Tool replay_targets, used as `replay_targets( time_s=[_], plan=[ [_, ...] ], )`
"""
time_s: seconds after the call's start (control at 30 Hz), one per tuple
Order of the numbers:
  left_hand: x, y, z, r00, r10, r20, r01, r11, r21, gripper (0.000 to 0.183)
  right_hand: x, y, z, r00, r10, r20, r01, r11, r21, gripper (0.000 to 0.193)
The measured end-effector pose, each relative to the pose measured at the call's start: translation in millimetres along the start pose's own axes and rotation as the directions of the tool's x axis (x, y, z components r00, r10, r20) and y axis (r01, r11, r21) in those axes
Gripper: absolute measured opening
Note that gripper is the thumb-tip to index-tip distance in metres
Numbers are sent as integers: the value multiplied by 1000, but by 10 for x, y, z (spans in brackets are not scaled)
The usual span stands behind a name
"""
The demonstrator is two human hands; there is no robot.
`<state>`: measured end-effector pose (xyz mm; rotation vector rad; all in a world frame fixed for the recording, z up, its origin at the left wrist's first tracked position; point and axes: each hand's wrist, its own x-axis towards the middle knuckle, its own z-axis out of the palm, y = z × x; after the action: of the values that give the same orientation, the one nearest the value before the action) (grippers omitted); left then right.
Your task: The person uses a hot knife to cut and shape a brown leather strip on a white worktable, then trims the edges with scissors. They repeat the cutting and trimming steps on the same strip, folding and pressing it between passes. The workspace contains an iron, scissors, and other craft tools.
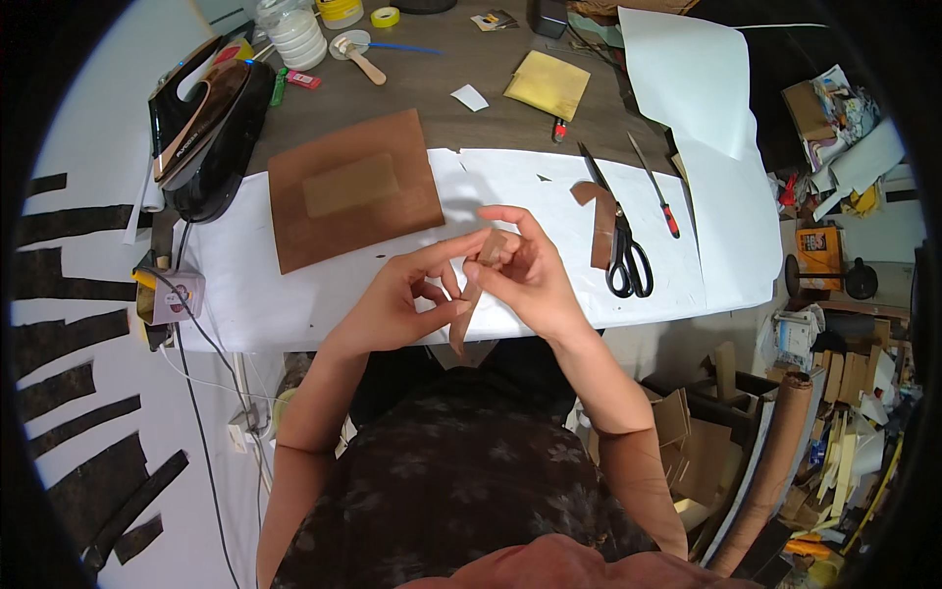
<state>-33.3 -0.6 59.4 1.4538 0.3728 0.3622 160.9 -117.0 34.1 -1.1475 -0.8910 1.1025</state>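
Between my hands, over the front part of the white paper [549, 285], is a narrow brown strip [471, 312], its lower end hanging toward the table edge. My right hand [530, 270] pinches the strip's upper part between thumb and fingers. The thumb and fingers of my left hand [407, 299] close on it from the other side, lower down. Beyond my left hand lies a brown rectangular sheet [422, 187] with a smaller tan rectangle [348, 185] on its middle. To the right, black-handled scissors [620, 236] rest beside a bent brown strip [600, 231].
A black iron [211, 137] stands at the left with its cord hanging down. A red-and-black handled pointed tool [667, 211] lies right of the scissors. Farther back are a yellow folded cloth [549, 84], a white jar [292, 34], a brush [363, 61] and a large white sheet [692, 79].
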Motion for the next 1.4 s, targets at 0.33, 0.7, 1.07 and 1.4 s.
replay_targets(
  time_s=[0.33,0.7,1.07,1.4],
  plan=[
    [-271,-497,-54,915,-291,-280,261,955,-140,31,289,474,-90,957,-43,-288,1,989,-146,44],
    [-409,-395,-183,843,-125,-523,398,799,451,16,-59,396,-253,1000,16,-16,-20,935,-355,20],
    [-71,-573,247,930,362,-69,-194,640,743,22,-67,218,-310,997,55,47,-19,823,-568,30],
    [-25,-722,268,916,371,-155,-145,664,733,23,-66,296,-360,987,-123,105,162,733,-661,12]
  ],
)
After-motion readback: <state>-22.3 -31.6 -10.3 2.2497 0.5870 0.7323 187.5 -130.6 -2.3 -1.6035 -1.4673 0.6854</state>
